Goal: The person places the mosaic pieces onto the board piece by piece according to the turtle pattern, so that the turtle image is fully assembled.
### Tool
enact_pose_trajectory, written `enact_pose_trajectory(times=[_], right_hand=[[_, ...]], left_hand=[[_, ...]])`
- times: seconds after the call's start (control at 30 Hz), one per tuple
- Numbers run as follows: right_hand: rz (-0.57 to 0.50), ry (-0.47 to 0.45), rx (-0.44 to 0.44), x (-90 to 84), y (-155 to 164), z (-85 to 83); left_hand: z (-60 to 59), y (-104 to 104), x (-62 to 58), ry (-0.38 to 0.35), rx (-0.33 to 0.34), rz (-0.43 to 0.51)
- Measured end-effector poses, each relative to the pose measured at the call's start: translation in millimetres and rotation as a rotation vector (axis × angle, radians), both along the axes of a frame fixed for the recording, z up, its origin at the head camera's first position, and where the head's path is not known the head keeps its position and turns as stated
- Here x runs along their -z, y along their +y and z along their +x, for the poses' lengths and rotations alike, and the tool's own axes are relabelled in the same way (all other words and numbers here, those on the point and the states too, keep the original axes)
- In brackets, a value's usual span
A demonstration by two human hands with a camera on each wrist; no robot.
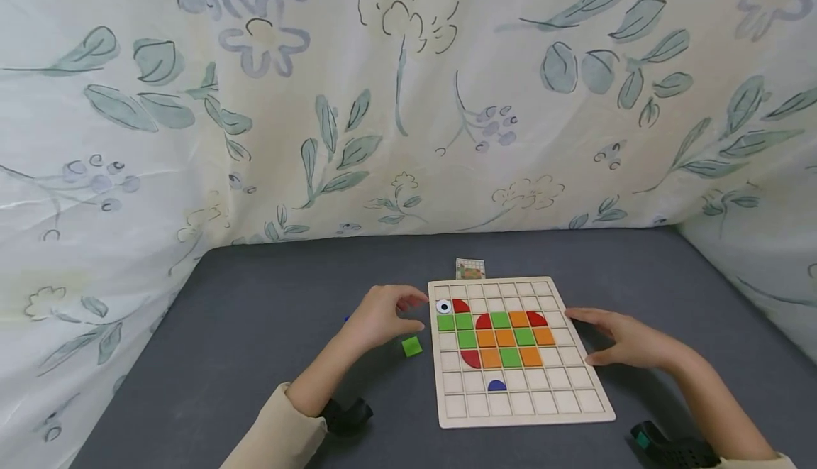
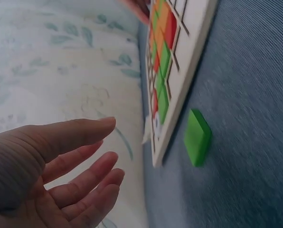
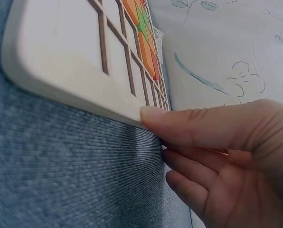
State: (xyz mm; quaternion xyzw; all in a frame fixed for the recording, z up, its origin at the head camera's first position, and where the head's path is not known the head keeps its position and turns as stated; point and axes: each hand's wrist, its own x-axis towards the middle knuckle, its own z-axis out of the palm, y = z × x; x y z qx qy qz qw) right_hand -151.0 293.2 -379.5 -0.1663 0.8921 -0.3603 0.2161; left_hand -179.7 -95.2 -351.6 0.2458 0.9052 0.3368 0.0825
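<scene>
A pale wooden grid board [image 1: 459, 416] lies on the dark table, filled partly with green, orange and red pieces and a round eye piece [image 1: 443, 306]. One blue half-round piece [image 1: 496, 385] sits in a lower cell. My left hand [image 1: 379, 316] hovers by the board's upper left edge, thumb and fingers apart with nothing between them. Close below it, a loose green square tile [image 2: 197, 137] lies on the table. At the board's right edge, my right hand [image 1: 635, 339] touches the rim with its thumb [image 3: 179, 124] and fingertips; the fingers are fairly straight.
A small picture card [image 1: 470, 269] lies behind the board's top edge. Some blue piece [image 1: 347, 318] shows partly behind my left hand. Floral cloth [image 1: 408, 100] hangs along the back and sides of the table [image 1: 255, 341].
</scene>
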Motion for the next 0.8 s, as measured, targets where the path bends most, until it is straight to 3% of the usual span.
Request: enact_pose_trajectory(times=[0.23, 0.47, 0.8], right_hand=[[0.003, -0.022, 0.005, -1.8, 0.7, -0.4], [0.014, -0.021, 0.007, -1.9, -0.1, -0.7], [0.015, -0.016, 0.006, -1.2, 0.9, -0.5]], left_hand=[[-0.3, -8.9, 2.8, -0.006, -0.037, -0.02], [5.9, -10.1, 15.2, -0.027, -0.035, -0.086], [13.6, -10.7, 26.2, -0.042, -0.006, -0.107]])
